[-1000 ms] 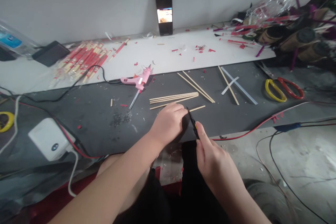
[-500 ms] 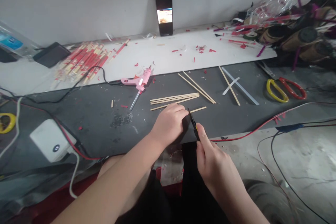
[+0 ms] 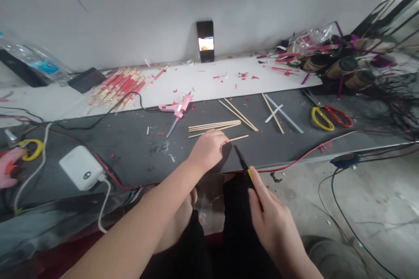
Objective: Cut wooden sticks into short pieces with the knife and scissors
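Pink glue gun (image 3: 178, 109) near wooden sticks (image 3: 214, 126)

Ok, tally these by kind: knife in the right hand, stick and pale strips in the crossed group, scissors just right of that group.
Knife: 1
Stick: 1
Pale strips: 2
Scissors: 1
Total: 5
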{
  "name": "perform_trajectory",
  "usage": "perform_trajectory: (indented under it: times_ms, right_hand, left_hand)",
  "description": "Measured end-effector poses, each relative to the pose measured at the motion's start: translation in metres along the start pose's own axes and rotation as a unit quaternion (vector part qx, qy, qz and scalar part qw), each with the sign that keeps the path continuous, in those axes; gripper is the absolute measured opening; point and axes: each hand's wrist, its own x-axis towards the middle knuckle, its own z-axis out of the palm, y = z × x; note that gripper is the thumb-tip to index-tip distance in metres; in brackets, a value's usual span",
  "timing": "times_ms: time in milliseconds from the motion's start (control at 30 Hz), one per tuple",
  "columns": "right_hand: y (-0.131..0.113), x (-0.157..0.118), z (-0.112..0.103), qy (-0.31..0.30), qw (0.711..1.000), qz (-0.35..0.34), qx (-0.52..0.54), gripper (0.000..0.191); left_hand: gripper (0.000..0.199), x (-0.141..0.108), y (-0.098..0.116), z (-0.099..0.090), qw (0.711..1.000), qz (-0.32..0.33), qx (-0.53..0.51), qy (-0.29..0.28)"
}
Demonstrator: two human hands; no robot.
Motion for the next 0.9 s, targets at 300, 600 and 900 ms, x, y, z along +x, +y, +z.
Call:
perform_trajectory:
  times_ms: [300,600,900]
  right_hand:
    - [0.112,0.115,-0.092,0.159,0.961,0.07,-0.214,0.062]
    - [0.093,0.167,-0.066,0.114,0.964,-0.127,-0.206,0.046]
    - [0.026,0.164,-0.001,-0.009,0.953,-0.26,-0.153,0.02]
  left_hand:
    - [0.019,0.025,0.01,-0.03,0.992,-0.044,0.037,-0.108]
    - [0.017,0.021,0.015,-0.032,0.991,-0.047,0.056,-0.115]
    - [0.012,0.004,0.004,-0.026,0.997,-0.008,0.026,-0.069]
